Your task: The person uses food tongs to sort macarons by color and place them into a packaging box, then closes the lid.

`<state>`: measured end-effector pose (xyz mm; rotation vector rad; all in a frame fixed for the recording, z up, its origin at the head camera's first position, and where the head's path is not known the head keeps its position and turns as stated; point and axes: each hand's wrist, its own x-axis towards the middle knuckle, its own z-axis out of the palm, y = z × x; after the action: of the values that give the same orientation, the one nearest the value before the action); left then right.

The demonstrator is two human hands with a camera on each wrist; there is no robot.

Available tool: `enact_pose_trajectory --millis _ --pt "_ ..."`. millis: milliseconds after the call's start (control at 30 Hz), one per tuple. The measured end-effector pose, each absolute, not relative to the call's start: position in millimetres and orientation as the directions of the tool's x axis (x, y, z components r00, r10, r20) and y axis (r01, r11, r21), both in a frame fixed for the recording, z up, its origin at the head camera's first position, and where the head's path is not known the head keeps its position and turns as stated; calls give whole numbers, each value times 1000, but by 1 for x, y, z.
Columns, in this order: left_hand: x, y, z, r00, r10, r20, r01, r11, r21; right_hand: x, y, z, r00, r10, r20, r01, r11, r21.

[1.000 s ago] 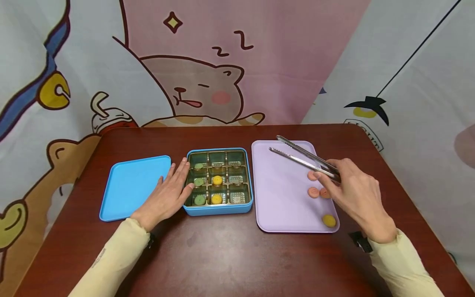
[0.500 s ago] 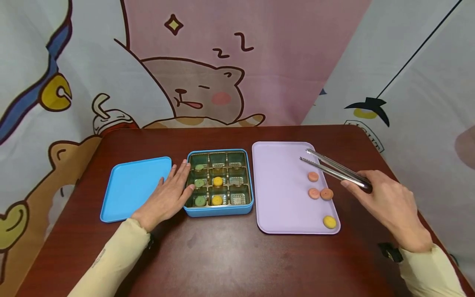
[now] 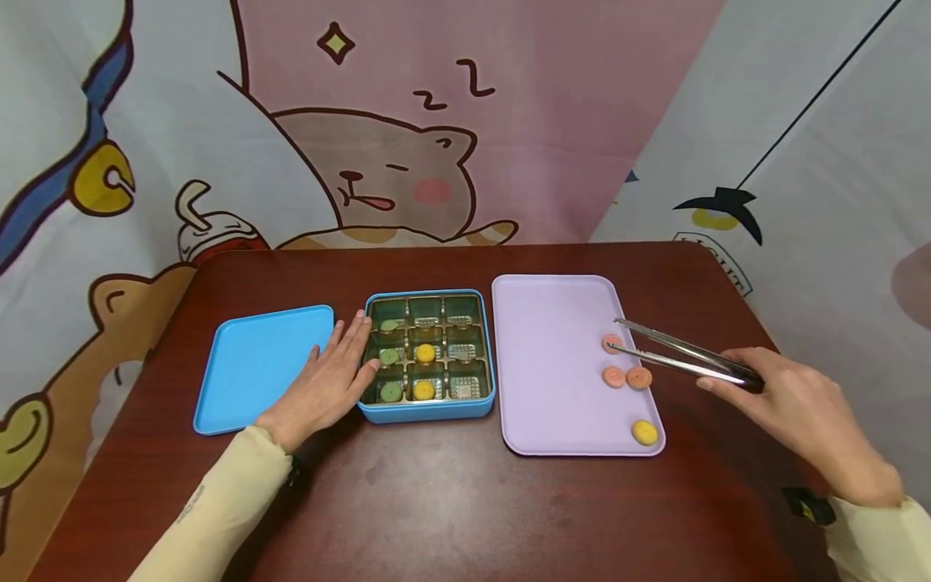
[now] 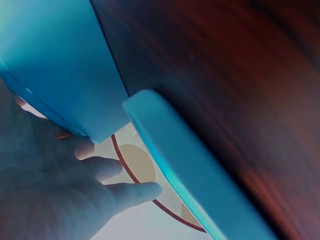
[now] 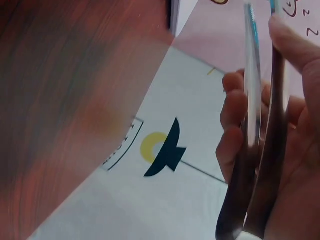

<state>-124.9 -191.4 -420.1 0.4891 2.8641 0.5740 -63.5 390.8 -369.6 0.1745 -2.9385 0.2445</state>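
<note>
My right hand (image 3: 793, 408) grips metal tongs (image 3: 680, 360), whose parted tips sit over the farthest pink cookie (image 3: 609, 343) on the lilac tray (image 3: 553, 364). Two more pink cookies (image 3: 626, 377) and a yellow cookie (image 3: 643, 432) lie along the tray's right side. In the right wrist view, fingers (image 5: 235, 130) wrap the tongs (image 5: 260, 140). My left hand (image 3: 327, 380) lies flat on the table, fingertips touching the left wall of the blue box (image 3: 429, 411). Its divided insert holds green cookies (image 3: 389, 356) on the left and yellow ones (image 3: 425, 353) in the middle.
The blue lid (image 3: 262, 364) lies flat left of the box, and shows close up as a lid (image 4: 60, 65) in the left wrist view. The dark wooden table (image 3: 451, 501) ends at a cartoon-printed cloth backdrop (image 3: 407, 121) behind and on both sides.
My right hand has drawn back to the right and toward me, swinging the tongs from the tray's far middle down to the farthest pink cookie. The left hand has not moved.
</note>
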Motion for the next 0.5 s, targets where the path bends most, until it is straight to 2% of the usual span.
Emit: enact_pose_trajectory --millis 267,500 --pt "-127 -192 -419 -929 355 -108 288 873 393 -50 410 -367 -950 -218 224 -249 961 -119" --pt "-124 -192 -420 -930 352 -107 284 872 397 -38 419 -364 -944 -297 148 -304 952 -29"
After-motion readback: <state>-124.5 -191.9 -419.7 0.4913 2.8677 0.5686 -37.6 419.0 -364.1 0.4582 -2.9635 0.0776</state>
